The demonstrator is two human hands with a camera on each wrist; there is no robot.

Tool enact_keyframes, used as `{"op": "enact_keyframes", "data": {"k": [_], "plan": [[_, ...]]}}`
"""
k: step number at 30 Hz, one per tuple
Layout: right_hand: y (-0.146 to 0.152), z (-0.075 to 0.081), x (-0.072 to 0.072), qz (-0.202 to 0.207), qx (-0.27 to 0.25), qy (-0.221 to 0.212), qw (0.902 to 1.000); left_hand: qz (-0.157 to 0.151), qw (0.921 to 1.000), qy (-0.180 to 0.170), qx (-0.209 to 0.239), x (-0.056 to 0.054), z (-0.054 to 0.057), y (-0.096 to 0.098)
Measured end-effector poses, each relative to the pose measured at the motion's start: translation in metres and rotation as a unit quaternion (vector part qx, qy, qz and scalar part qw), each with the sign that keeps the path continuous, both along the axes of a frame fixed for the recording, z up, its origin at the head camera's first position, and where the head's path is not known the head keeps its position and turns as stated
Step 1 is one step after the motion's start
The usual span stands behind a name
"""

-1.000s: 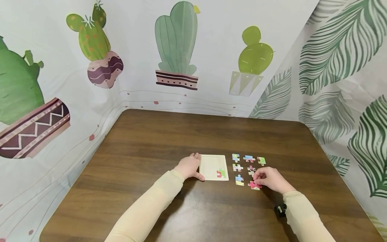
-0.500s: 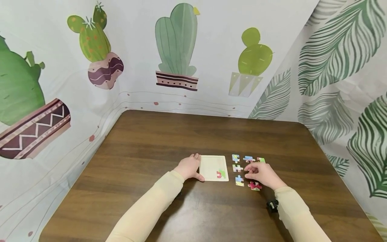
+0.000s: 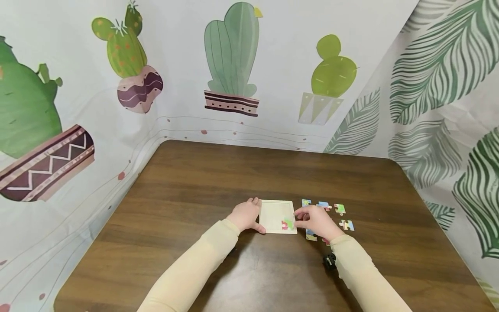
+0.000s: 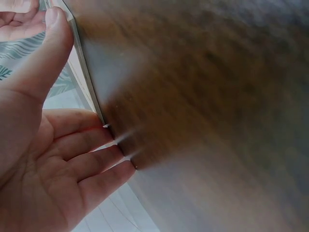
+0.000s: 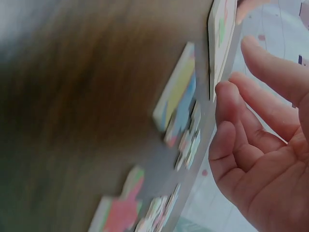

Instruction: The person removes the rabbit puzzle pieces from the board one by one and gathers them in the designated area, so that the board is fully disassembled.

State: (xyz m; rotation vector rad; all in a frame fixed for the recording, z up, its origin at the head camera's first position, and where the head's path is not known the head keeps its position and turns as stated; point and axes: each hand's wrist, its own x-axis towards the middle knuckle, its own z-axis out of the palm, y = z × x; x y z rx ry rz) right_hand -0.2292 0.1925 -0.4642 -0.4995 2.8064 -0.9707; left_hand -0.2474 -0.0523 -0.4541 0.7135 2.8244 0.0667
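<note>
A shallow pale puzzle tray (image 3: 274, 212) lies on the table, with a red-and-green jigsaw patch (image 3: 287, 224) in its lower right corner. My left hand (image 3: 245, 215) rests along the tray's left edge, fingers straight and thumb apart near the front corner. At the tray's right edge is my right hand (image 3: 316, 221), its thumb and forefinger apart. Nothing shows between those fingers in the right wrist view. Beneath and beside this hand lie loose jigsaw pieces, among them a green piece (image 3: 340, 209) and a yellow-and-blue piece (image 5: 181, 92). The hand partly covers several of them.
A piece with a blue end (image 3: 349, 225) lies to the right of my right hand. The brown wooden table (image 3: 218, 173) reaches back to a cactus-printed cloth (image 3: 273, 130). A small black device (image 3: 329, 261) sits at my right wrist.
My right hand has moved left from the red piece, across the loose pieces, to the tray's right edge. The left hand and the tray have stayed put. The head view has shifted slightly.
</note>
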Motion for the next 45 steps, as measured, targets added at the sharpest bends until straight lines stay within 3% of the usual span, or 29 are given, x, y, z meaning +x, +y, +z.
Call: {"op": "enact_keyframes", "data": {"k": [9,20,27,45], "plan": [[-0.013,-0.004,0.0,0.036,-0.008,0.032,0.9988,-0.001,1.0,0.003,0.004,0.001,0.002,0.0],[-0.025,-0.002,0.002,0.061,0.016,0.028,0.9976,-0.002,1.0,0.002,0.004,0.0,0.003,-0.001],[-0.026,-0.003,0.002,0.036,0.003,0.015,0.9992,-0.002,1.0,0.005,0.003,0.0,0.001,-0.001],[-0.014,-0.005,0.003,0.005,-0.04,0.047,0.9981,-0.007,1.0,0.005,0.002,0.0,0.001,0.001]]}}
